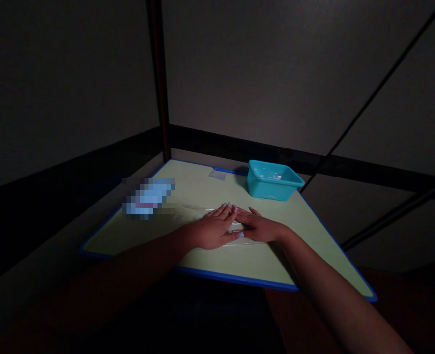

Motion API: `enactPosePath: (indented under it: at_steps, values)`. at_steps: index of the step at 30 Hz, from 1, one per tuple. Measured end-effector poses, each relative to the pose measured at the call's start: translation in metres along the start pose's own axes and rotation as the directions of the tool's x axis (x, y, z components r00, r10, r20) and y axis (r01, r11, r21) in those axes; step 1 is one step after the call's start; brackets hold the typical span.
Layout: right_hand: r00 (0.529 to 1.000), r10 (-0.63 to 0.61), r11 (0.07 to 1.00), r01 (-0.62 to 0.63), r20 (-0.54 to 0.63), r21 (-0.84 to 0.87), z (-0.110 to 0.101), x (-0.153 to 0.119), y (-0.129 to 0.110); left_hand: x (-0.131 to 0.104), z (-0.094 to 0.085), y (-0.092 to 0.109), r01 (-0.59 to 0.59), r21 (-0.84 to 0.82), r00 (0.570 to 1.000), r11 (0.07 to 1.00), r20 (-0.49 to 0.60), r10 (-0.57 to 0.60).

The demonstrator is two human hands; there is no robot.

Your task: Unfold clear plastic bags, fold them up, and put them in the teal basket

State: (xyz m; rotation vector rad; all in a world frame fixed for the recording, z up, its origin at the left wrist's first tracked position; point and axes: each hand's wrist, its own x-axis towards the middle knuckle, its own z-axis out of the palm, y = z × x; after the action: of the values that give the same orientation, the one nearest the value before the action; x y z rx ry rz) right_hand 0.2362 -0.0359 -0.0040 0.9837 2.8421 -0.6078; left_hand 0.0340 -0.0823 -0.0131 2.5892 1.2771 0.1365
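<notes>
My left hand [215, 229] lies flat, palm down, on a clear plastic sheet or bag [195, 208] spread over the table. Beside it my right hand [259, 227] is also flat on the plastic, its fingers stretched out towards the left. The fingertips of both hands meet and partly overlap near the middle. Much of the plastic is hidden under the hands, and its exact kind is hard to make out in the dim light.
The pale yellow-green table [210, 260] has a blue rim. A turquoise plastic basket [271, 189] with something clear inside stands at the back right. A small greyish square [217, 175] lies at the far edge. A pixelated pale-blue item [149, 197] lies at left. Walls stand behind.
</notes>
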Motion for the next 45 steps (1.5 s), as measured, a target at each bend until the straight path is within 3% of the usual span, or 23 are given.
enactPosePath:
  at_steps: [11,14,17,19,21,27,38,41,45]
  values:
    - [1.000,0.025,1.000,-0.025,0.017,-0.011,-0.005,-0.001,-0.008,-0.007,-0.005,-0.003,0.234,0.053,0.970,0.971,-0.077,-0.229]
    - [1.000,0.025,1.000,-0.025,0.010,-0.009,-0.004,0.000,-0.007,-0.004,-0.007,-0.008,0.306,0.074,0.938,0.949,-0.192,-0.288]
    - [1.000,0.020,1.000,-0.019,0.005,-0.011,-0.002,0.000,-0.005,-0.002,-0.009,-0.008,0.174,0.123,0.942,0.977,-0.311,-0.128]
    - [1.000,0.015,1.000,-0.015,0.006,-0.012,-0.001,0.000,-0.004,0.000,-0.009,-0.005,0.002,0.145,0.961,0.989,-0.272,0.038]
    - [1.000,0.011,1.000,-0.011,0.008,-0.013,-0.001,0.000,-0.003,0.001,-0.005,-0.001,-0.075,0.130,0.977,0.989,-0.187,0.099]
    - [1.000,0.012,1.000,-0.012,0.013,-0.015,-0.003,0.000,-0.005,0.000,0.005,-0.001,0.115,0.126,0.991,0.985,-0.076,-0.106]
    - [0.992,0.126,0.991,-0.124,0.029,-0.047,-0.011,-0.007,-0.006,-0.001,0.006,0.000,0.154,0.180,0.987,0.972,-0.073,-0.143]
    - [0.979,0.201,0.978,-0.199,0.039,-0.056,-0.014,-0.012,0.001,-0.001,0.004,0.000,0.137,0.192,0.987,0.972,-0.109,-0.118]
    - [0.974,0.225,0.974,-0.225,-0.023,-0.031,-0.015,-0.015,0.016,0.001,-0.006,-0.003,0.147,0.189,0.963,0.971,-0.252,-0.097]
